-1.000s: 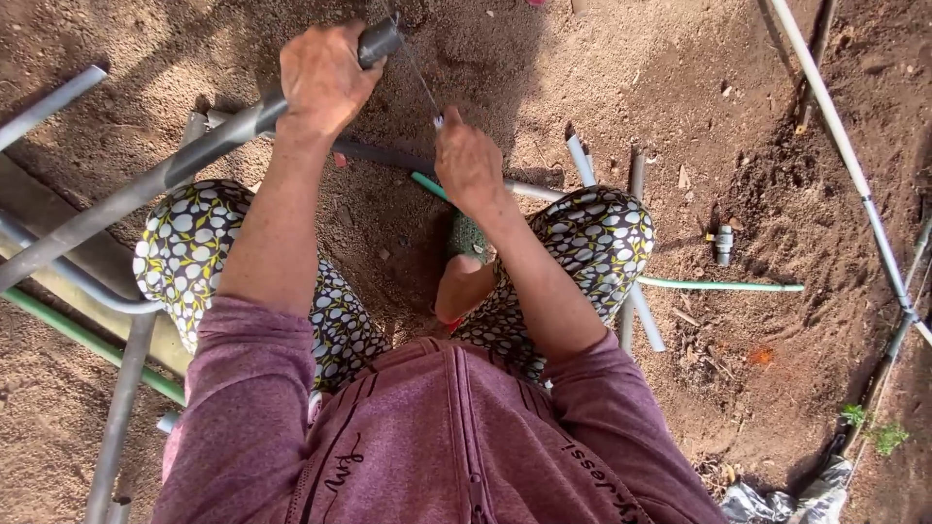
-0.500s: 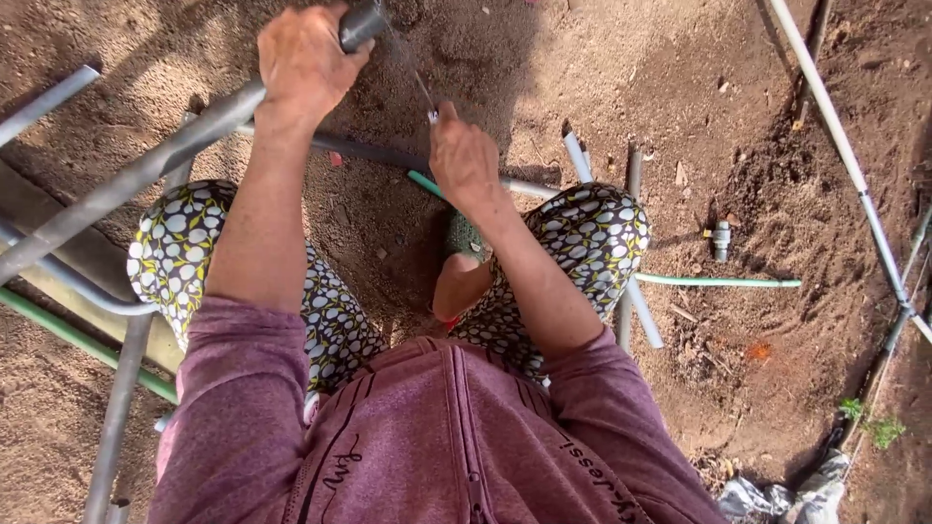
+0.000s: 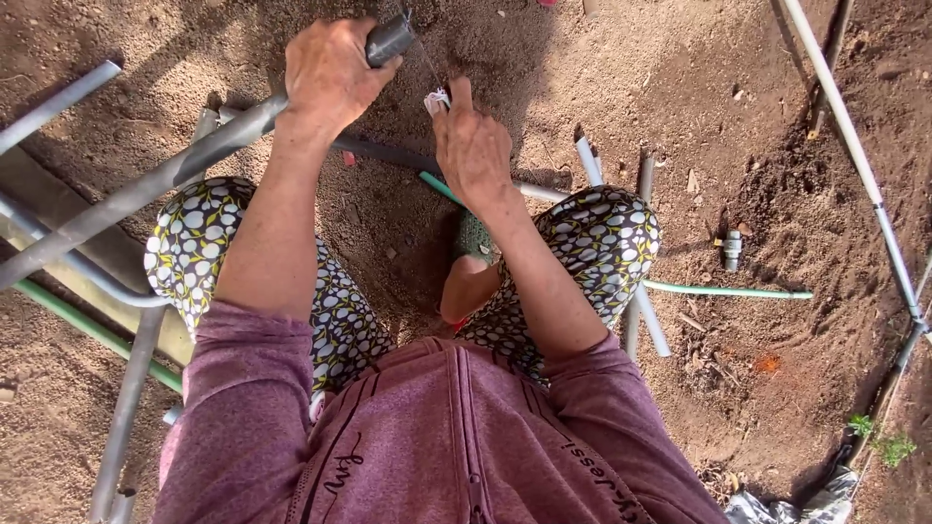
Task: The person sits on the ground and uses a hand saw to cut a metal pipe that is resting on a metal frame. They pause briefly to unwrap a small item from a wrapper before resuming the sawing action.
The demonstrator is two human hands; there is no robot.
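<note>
Left hand [image 3: 330,73]: closed around the dark end of a grey metal pipe [image 3: 175,170], close to its tip.
Grey metal pipe: slanting from the lower left up to the top centre, crossing above the left knee.
Right hand [image 3: 474,146]: just right of the pipe's tip, fingers pinched on a small white strip [image 3: 437,99].
Thin wire [image 3: 425,58]: running from the pipe's tip down to the white strip.
Green hose [image 3: 728,290]: on bare soil, well right of the pipe.
Small metal fitting [image 3: 732,249]: just above the hose.
</note>
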